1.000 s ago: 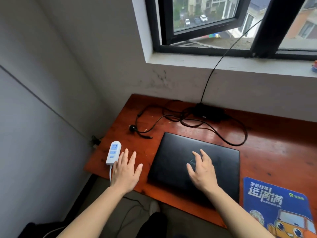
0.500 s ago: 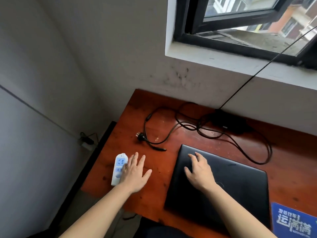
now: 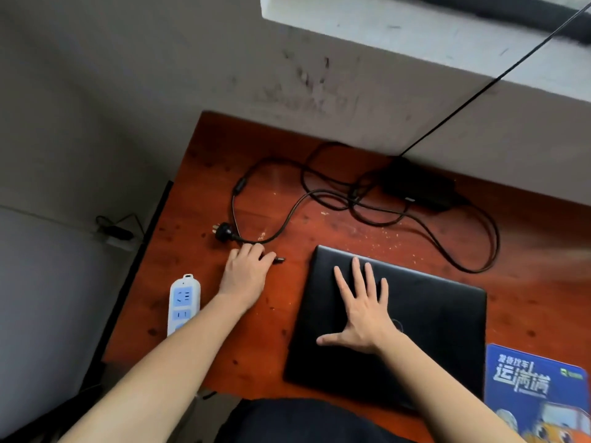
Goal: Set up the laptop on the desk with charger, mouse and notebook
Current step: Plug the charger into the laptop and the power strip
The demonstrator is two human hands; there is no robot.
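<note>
On the desk (image 3: 224, 174), left fingers (image 3: 252, 251) pinch the charger tip (image 3: 279, 260), pointing right at the laptop (image 3: 441, 314) under spread right fingers (image 3: 356, 273).

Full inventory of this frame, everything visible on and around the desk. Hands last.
desk: 1, red-brown wood, against the wall below the sill
laptop: 1, black, lid closed, front middle of desk
charger brick: 1, black, back of desk by the wall
charger cable: 1, black, loose loops behind the laptop
wall plug: 1, black, lying unplugged, left of desk
power strip: 1, white and blue, front left edge
printed pad: 1, blue, front right corner
left hand: curled on the charger cable's end
right hand: flat, fingers spread, on laptop lid
</note>
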